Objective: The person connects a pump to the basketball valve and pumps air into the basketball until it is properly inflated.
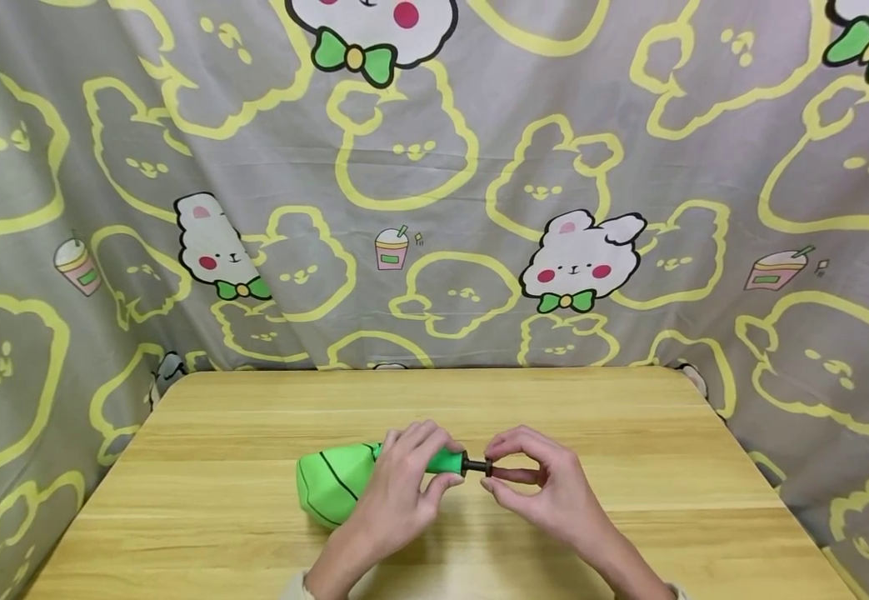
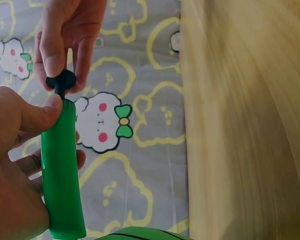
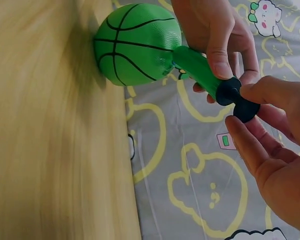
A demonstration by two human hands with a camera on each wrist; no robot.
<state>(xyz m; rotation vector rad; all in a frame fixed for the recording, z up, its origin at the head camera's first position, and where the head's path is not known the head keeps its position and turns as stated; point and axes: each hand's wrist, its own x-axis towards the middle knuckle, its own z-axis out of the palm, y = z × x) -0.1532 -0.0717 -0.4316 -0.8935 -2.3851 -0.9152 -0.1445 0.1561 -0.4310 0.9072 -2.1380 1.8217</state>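
Note:
A green ball with black basketball lines (image 1: 332, 490) rests on the table, its side partly hidden by my left hand (image 1: 407, 477). That hand grips the green barrel of a small hand pump (image 2: 62, 175), thumb near the barrel's end. The pump's other end meets the ball in the right wrist view, where the ball (image 3: 135, 47) looks partly rounded out. With thumb and fingertips, my right hand (image 1: 546, 485) pinches the black plunger handle (image 3: 246, 110). A short length of black rod shows between handle and barrel.
The light wooden table (image 1: 254, 417) lies beneath both hands. Behind it and at both sides hangs a grey curtain (image 1: 464, 192) printed with yellow outlines and white cartoon rabbits. The table's far edge runs close to the curtain.

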